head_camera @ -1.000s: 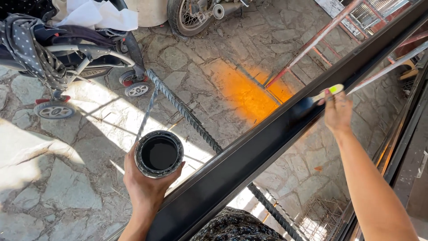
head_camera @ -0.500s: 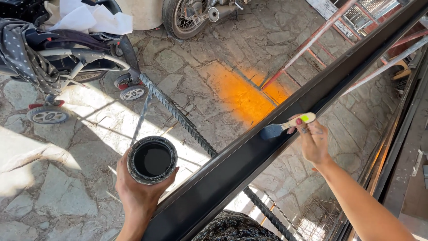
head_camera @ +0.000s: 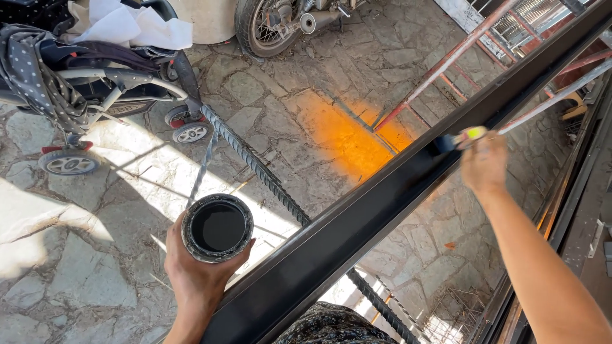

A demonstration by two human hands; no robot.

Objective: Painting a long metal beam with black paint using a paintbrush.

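- Left hand (head_camera: 197,271) is coming up from the bottom edge of the view, forearm near vertical, fingers wrapping closed round a small round paint tin (head_camera: 217,228) and holding it upright, mouth facing the camera.
- The tin is holding black paint; its rim is smeared dark. It is sitting just left of the black metal beam (head_camera: 382,204), apart from it.
- Right arm is reaching up and away from the lower right corner, forearm stretched long, wrist bending slightly inward.
- Right hand (head_camera: 484,167) is closing round the handle of a paintbrush (head_camera: 456,140); the handle is showing pale with a yellow-green patch, and the dark bristles are lying against the beam's upper face.
- The brush's long axis is running roughly level across the view, bristles pointing left, handle end to the right, crossing the beam at a shallow angle.
- The beam's long axis is running diagonally, from bottom centre up to the top right corner; its surface is looking glossy black along the whole visible length.
- Open room: the stone floor (head_camera: 115,299) to the left of the beam is lying well below, in patches of sun and shade.
- An orange stain (head_camera: 344,137) is marking the stones beyond the beam.
- A ribbed steel bar (head_camera: 255,165) is lying across the floor, passing under the beam.
- A pushchair (head_camera: 83,83) is standing at upper left, a motorbike wheel (head_camera: 261,25) at top centre; both well apart from the hands.
- A red-painted frame (head_camera: 446,67) is running beside the beam toward the upper right.
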